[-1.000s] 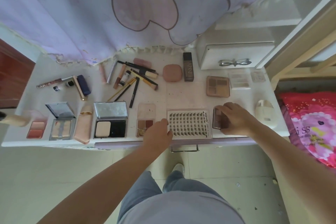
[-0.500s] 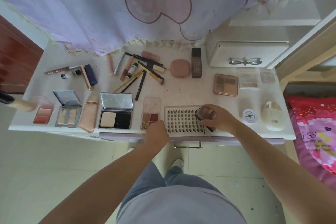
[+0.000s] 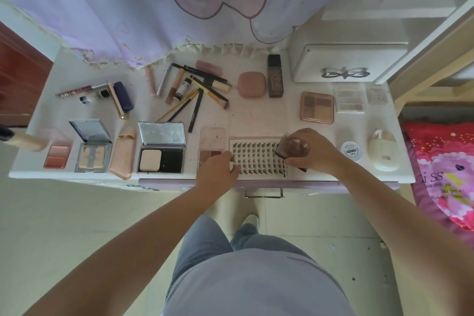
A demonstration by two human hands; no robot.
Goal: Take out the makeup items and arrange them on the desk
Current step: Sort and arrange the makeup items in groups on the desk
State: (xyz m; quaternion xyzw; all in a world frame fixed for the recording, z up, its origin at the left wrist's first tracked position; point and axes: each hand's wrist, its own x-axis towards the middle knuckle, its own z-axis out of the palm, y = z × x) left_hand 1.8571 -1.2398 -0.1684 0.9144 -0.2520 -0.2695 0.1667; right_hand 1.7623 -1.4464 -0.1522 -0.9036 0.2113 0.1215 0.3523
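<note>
White desk [image 3: 256,118] covered with makeup. Lash tray [image 3: 256,159] lies at front edge, between both hands. Left hand [image 3: 218,174] rests on tray's left side, fingers bent. Right hand [image 3: 311,151] grips small brown compact [image 3: 288,147], tilted, over tray's right end.

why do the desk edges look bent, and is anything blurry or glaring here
Head view: wide-angle distortion bows the desk edges and stretches the arms; soft daylight, faint shadows; glare on the open compact's mirror; the small palette in the right hand looks slightly motion-blurred.
</note>
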